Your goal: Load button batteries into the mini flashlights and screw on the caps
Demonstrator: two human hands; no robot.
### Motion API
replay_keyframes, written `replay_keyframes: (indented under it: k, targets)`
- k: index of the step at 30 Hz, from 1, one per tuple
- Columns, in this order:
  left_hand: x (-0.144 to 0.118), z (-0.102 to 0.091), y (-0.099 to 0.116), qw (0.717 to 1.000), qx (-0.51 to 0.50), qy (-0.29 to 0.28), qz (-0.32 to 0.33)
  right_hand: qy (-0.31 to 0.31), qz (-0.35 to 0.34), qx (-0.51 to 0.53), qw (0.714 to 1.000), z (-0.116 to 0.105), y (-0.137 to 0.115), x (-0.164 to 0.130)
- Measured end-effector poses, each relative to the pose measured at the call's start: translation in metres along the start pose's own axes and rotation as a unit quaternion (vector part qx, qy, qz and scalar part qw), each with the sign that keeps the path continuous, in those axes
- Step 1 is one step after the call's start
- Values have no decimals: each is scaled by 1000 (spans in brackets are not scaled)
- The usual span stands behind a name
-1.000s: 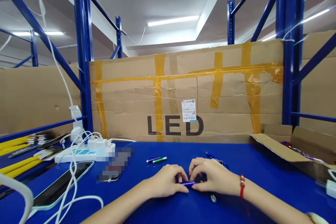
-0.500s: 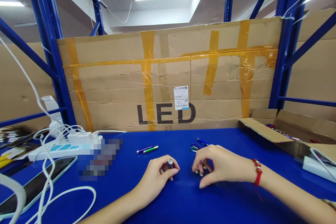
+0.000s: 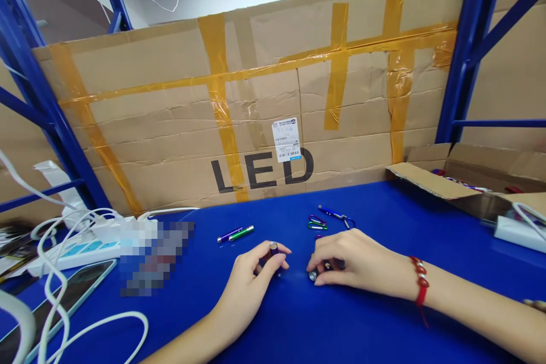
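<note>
My left hand rests on the blue table and holds a small purple tube upright between thumb and fingers. My right hand, with a red bead bracelet at the wrist, lies palm down with its fingertips closed on small silver metal parts on the table. The two hands are a little apart.
Purple and green mini torches lie behind my left hand; carabiner clips and a blue torch lie behind my right. A taped "LED" cardboard wall stands at the back. An open carton is right; power strip, cables and a phone are left.
The hands held one purple piece together a second ago; they have since parted, the left keeping the tube, the right dropping onto the small parts. The camera has tilted down.
</note>
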State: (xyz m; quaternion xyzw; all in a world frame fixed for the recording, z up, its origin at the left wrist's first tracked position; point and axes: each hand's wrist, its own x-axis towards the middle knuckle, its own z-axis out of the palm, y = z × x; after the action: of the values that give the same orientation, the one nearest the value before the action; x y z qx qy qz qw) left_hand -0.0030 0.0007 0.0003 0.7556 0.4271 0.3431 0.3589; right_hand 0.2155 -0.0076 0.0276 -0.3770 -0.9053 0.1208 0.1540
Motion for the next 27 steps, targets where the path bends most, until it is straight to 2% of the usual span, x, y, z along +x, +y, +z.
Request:
replay_keyframes:
  k: [3,9,15,22,27]
  targets:
    - [0,-1,0,1000,3,18,4,20,13,-12,1000,4,2,0]
    - [-2,-1,7,1000,10,11,11,50,-3,-16,999,9,-3,0]
    - [-4,0,13,998,38,9,39,133,-10,-17,991,14,-3,-2]
    - [-5,2,13,999,33,9,25,136,-9,-31,990,19,-4,0]
    - [-8,4,11,991,108,-5,78,140,8,-6,990,20,-6,2]
